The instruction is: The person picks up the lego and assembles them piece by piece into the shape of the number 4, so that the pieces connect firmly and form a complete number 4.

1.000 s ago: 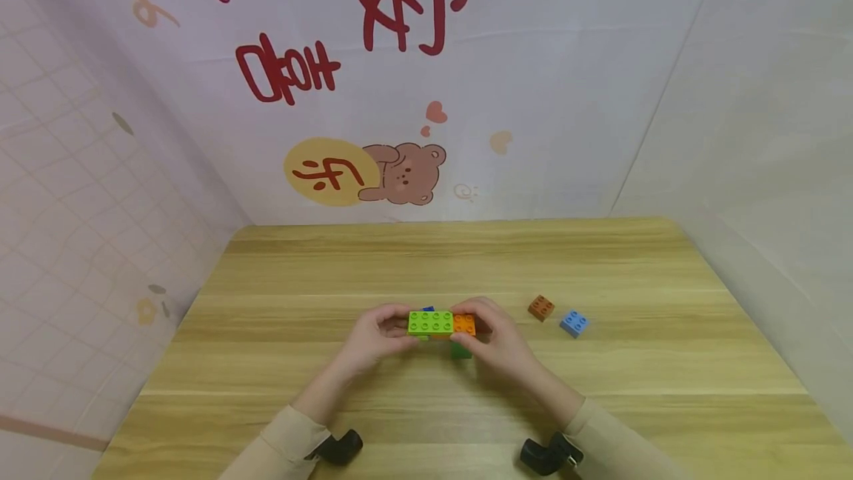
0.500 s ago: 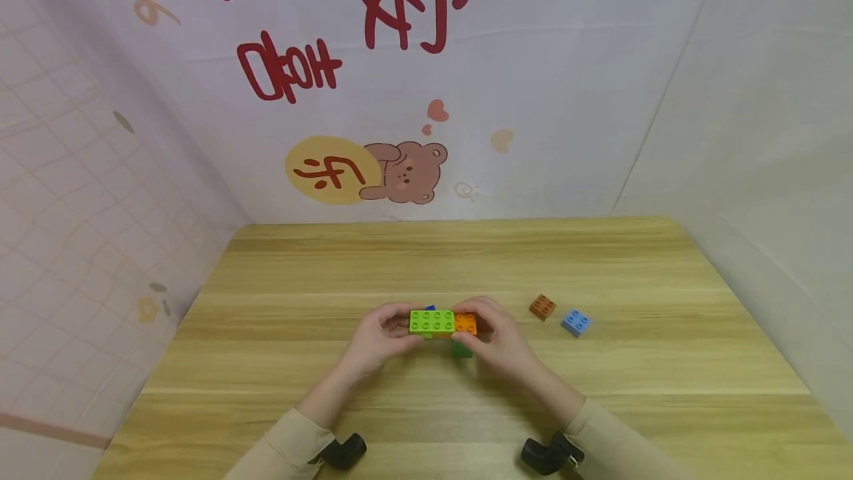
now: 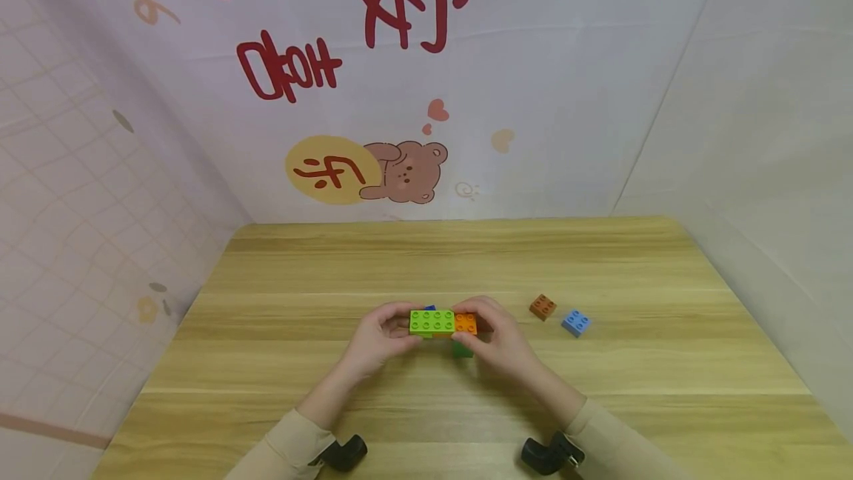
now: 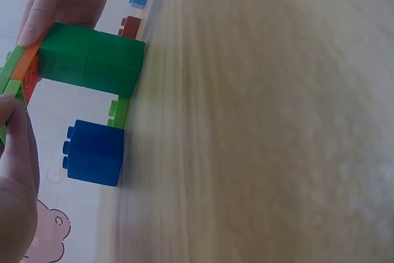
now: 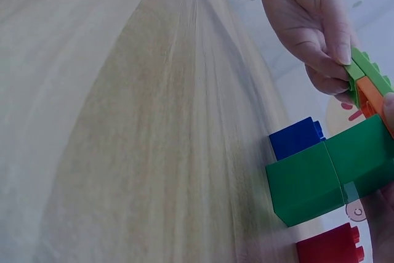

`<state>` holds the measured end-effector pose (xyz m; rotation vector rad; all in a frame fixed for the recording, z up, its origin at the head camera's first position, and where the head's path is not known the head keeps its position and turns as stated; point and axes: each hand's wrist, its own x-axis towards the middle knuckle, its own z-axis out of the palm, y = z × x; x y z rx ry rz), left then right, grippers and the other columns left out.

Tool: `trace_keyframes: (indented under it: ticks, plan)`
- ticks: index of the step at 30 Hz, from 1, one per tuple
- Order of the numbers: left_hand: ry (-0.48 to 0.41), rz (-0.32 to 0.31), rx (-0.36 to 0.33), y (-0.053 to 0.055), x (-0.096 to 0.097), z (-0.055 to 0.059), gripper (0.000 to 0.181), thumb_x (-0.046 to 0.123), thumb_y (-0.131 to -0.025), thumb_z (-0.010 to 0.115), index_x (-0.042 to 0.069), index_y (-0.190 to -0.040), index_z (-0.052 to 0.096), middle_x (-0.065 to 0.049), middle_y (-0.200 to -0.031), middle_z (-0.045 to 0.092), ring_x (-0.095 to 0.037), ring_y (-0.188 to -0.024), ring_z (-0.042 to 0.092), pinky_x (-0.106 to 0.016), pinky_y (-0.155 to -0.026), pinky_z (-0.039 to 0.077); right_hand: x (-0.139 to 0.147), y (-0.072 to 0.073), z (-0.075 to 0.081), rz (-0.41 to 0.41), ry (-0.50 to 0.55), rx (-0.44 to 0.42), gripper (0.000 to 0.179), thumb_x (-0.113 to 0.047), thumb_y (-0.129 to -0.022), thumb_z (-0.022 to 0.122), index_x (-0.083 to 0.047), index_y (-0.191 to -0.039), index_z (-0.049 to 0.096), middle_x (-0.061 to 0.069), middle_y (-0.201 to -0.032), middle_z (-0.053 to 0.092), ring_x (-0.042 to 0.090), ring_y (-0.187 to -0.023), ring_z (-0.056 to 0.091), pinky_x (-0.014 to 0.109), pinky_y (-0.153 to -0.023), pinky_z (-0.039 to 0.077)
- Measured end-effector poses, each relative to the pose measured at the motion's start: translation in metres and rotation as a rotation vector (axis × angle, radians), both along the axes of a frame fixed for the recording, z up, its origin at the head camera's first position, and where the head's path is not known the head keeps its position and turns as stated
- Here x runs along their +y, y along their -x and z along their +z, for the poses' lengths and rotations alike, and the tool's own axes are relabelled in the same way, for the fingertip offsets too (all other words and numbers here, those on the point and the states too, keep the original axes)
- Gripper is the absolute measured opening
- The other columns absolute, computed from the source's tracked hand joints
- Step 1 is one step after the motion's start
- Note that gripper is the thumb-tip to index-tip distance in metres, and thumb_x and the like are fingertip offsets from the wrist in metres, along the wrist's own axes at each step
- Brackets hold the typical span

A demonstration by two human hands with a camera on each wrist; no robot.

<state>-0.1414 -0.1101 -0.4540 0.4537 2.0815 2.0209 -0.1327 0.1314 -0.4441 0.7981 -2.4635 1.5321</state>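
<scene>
A bridge-like build of toy building bricks stands between the hands. Its base is a stack of two dark green bricks (image 4: 92,60). On top lies an orange brick (image 3: 465,324), crossed by a long lime green brick (image 3: 432,322) that overhangs to the left. A smaller lime piece (image 5: 354,72) sits under that overhang. My left hand (image 3: 380,338) pinches the lime bricks at the left end between thumb and fingers. With thumb and fingers on its front and back, my right hand (image 3: 498,338) grips the orange brick at the right end.
Behind the build, a dark blue brick (image 4: 95,152) and a low lime brick (image 4: 119,112) rest on the table (image 3: 426,421). A brown brick (image 3: 543,307) and a light blue brick (image 3: 576,323) lie to the right. The right wrist view also has a red brick (image 5: 330,246).
</scene>
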Motion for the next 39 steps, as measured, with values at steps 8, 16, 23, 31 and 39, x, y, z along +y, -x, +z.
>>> trace_keyframes:
  ticks: [8, 16, 23, 31, 39]
  plan:
    - [-0.031, 0.0, 0.008, 0.0, 0.0, 0.0, 0.049, -0.013, -0.08, 0.072, -0.011, -0.126, 0.058, -0.025, -0.118, 0.062, -0.025, -0.102, 0.063, -0.029, -0.086, 0.056, 0.006, 0.011, -0.02, 0.002, -0.014, 0.003, 0.034, -0.011, -0.087, 0.077, -0.012, -0.119, 0.067, 0.001, -0.118, 0.063, 0.019, -0.104, 0.058, 0.032, -0.086, 0.055]
    - [-0.051, -0.009, 0.051, -0.001, -0.001, -0.001, 0.047, -0.012, -0.08, 0.073, -0.009, -0.125, 0.06, -0.024, -0.122, 0.06, -0.026, -0.102, 0.062, -0.029, -0.086, 0.056, 0.007, 0.011, -0.021, 0.021, 0.01, -0.001, 0.032, -0.014, -0.088, 0.077, -0.017, -0.119, 0.067, -0.004, -0.117, 0.062, 0.015, -0.103, 0.058, 0.033, -0.085, 0.056]
    - [-0.04, -0.008, 0.08, 0.0, -0.001, -0.002, 0.044, -0.01, -0.081, 0.074, -0.008, -0.123, 0.062, -0.024, -0.122, 0.06, -0.025, -0.102, 0.063, -0.028, -0.084, 0.056, 0.007, 0.012, -0.021, 0.024, 0.013, -0.013, 0.032, -0.016, -0.089, 0.076, -0.016, -0.119, 0.066, -0.004, -0.117, 0.062, 0.016, -0.102, 0.059, 0.035, -0.083, 0.057]
    - [-0.025, 0.022, 0.074, 0.0, 0.0, -0.003, 0.044, -0.012, -0.079, 0.075, -0.007, -0.122, 0.065, -0.022, -0.119, 0.062, -0.025, -0.103, 0.063, -0.029, -0.085, 0.056, 0.006, 0.011, -0.02, 0.01, -0.001, -0.007, 0.032, -0.016, -0.088, 0.077, -0.016, -0.118, 0.067, -0.003, -0.117, 0.062, 0.016, -0.102, 0.059, 0.034, -0.083, 0.057]
    - [-0.023, 0.048, 0.062, -0.001, 0.001, -0.003, 0.044, -0.013, -0.078, 0.075, -0.007, -0.121, 0.066, -0.023, -0.117, 0.064, -0.022, -0.099, 0.064, -0.028, -0.083, 0.056, 0.0, 0.001, 0.002, -0.013, -0.028, -0.006, 0.031, -0.001, -0.085, 0.077, 0.0, -0.114, 0.067, 0.013, -0.114, 0.064, 0.026, -0.1, 0.061, 0.039, -0.082, 0.057]
